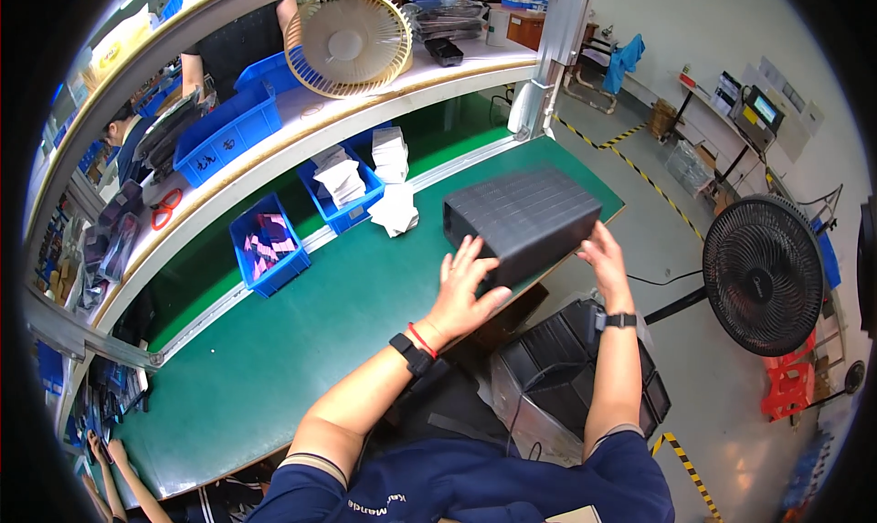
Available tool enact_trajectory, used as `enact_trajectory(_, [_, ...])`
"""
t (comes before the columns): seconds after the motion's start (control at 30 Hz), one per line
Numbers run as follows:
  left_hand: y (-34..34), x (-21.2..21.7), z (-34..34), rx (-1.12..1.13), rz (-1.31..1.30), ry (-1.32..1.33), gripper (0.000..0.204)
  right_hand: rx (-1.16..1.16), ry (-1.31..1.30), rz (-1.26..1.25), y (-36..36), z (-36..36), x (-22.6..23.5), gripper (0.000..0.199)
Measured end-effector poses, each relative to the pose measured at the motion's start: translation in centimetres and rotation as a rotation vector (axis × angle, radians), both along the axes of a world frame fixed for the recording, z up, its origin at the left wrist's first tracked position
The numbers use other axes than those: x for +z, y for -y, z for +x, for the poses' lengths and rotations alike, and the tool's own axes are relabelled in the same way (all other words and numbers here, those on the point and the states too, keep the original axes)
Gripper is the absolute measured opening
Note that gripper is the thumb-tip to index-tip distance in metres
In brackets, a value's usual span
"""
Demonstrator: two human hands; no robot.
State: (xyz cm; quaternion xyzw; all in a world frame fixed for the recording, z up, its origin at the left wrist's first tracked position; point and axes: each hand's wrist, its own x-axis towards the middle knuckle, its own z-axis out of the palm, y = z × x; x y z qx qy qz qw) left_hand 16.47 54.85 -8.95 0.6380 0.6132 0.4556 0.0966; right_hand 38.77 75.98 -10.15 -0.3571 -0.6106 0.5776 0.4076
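Observation:
A black plastic box-shaped piece (525,214) with a ribbed top lies at the right end of the green table (365,313); I cannot tell whether it is one box or stacked trays. My left hand (464,295) is at its near left corner, fingers spread against the end and thumb below. My right hand (605,260) grips its right end with bent fingers, over the table's edge. Some fingertips are hidden behind the box. Below the edge, more black trays (548,368) lie in clear plastic wrapping, close to my right forearm.
Blue bins hold pink-and-dark pieces (268,246) and white cards (340,180); loose white cards (395,210) lie beside them. Above runs a shelf with a round fan cover (349,44) and red scissors (165,210). A black standing fan (764,274) is at the right. Another person's hands (117,452) are at far left.

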Motion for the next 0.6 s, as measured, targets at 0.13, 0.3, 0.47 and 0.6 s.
enact_trajectory(0.13, [-2.5, -1.6, -2.3, 0.028, -0.237, -0.007, 0.067, 0.049, 0.425, 0.442, -5.5, -2.5, -2.7, 0.073])
enact_trajectory(0.3, [-2.4, -0.3, -4.1, 0.137, -0.259, 0.067, 0.088, -0.076, 0.279, 0.208, -2.3, -2.7, 1.7, 0.071])
enact_trajectory(0.47, [1.3, 1.5, 1.6, -0.103, -0.296, 0.152, 0.058, -0.489, 0.414, 0.036, 0.7, 10.3, -8.9, 0.015])
enact_trajectory(0.6, [3.2, 0.6, 6.5, -0.538, -0.452, 0.338, 0.034, -0.386, 0.799, 0.098, 4.3, 12.8, -17.4, 0.023])
